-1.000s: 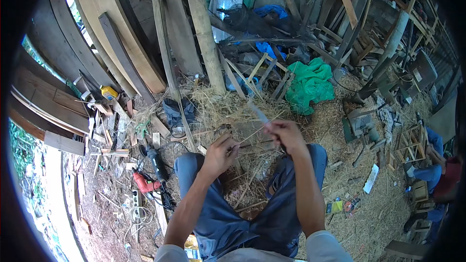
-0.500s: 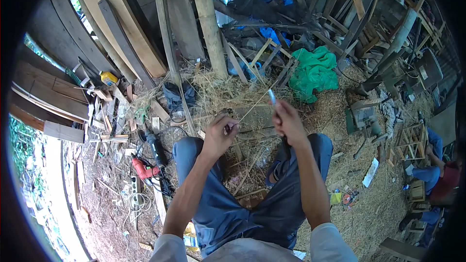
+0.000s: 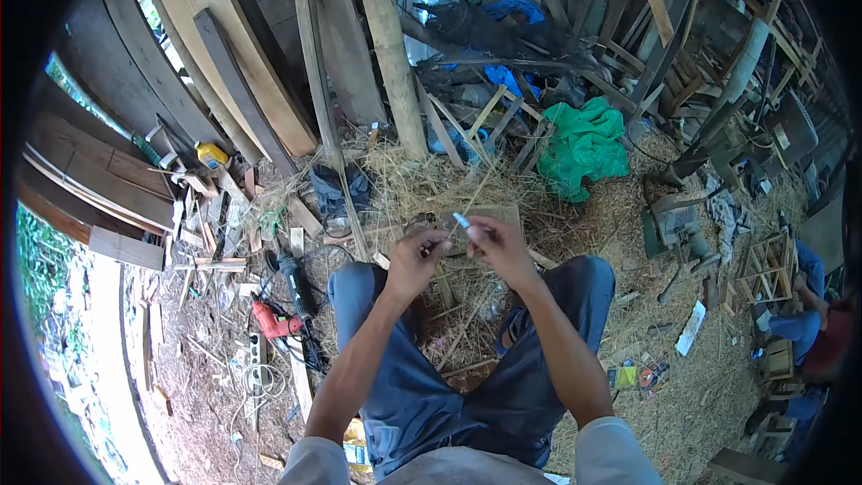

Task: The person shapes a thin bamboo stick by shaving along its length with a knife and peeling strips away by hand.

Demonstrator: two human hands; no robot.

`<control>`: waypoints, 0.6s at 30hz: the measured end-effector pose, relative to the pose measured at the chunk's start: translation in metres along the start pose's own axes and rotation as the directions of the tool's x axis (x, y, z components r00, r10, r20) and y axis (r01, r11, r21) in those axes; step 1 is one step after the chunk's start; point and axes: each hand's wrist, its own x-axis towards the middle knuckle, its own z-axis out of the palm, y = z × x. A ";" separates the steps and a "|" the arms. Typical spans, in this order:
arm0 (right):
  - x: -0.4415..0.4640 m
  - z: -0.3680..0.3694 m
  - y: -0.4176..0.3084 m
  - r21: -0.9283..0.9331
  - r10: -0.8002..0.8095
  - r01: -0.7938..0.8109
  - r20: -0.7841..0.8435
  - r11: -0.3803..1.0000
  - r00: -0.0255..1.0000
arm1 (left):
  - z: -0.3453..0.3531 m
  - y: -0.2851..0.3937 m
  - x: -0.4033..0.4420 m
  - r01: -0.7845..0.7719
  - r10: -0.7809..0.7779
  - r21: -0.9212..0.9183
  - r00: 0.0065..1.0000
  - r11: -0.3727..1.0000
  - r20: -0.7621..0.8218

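My left hand (image 3: 417,260) is closed around a thin straw-coloured strip (image 3: 482,187), which slants up and away to the right. Close beside it, my right hand (image 3: 499,251) grips a small slim tool with a pale blue-white end (image 3: 461,220); its kind is too small to tell. That pale end points left and lies at or near the strip; I cannot tell whether they touch. Both hands are between my knees, above straw-covered ground.
A red power drill (image 3: 277,321) and a dark angle grinder (image 3: 292,283) lie left, near a power strip (image 3: 259,368). Planks (image 3: 260,54) lean behind. A green cloth (image 3: 584,148) lies ahead. Another person (image 3: 804,332) sits at the right beside a wooden frame (image 3: 766,260).
My right hand has moved down and left, close to my left hand, and the pale-ended tool now points left rather than up. My left hand has shifted slightly right and down.
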 end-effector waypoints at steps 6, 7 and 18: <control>-0.005 0.003 -0.011 0.077 0.117 -0.124 0.090 0.989 0.989 | 0.005 0.003 -0.002 -0.095 0.096 -0.017 0.992 0.995 0.080; -0.004 -0.001 -0.012 0.084 0.115 -0.122 0.088 0.989 0.990 | 0.005 0.004 -0.001 -0.119 0.120 -0.009 0.990 0.993 0.070; 0.002 -0.020 -0.021 0.001 0.083 -0.083 0.005 0.997 0.997 | 0.006 0.021 0.002 -0.300 0.291 0.167 0.954 0.939 0.075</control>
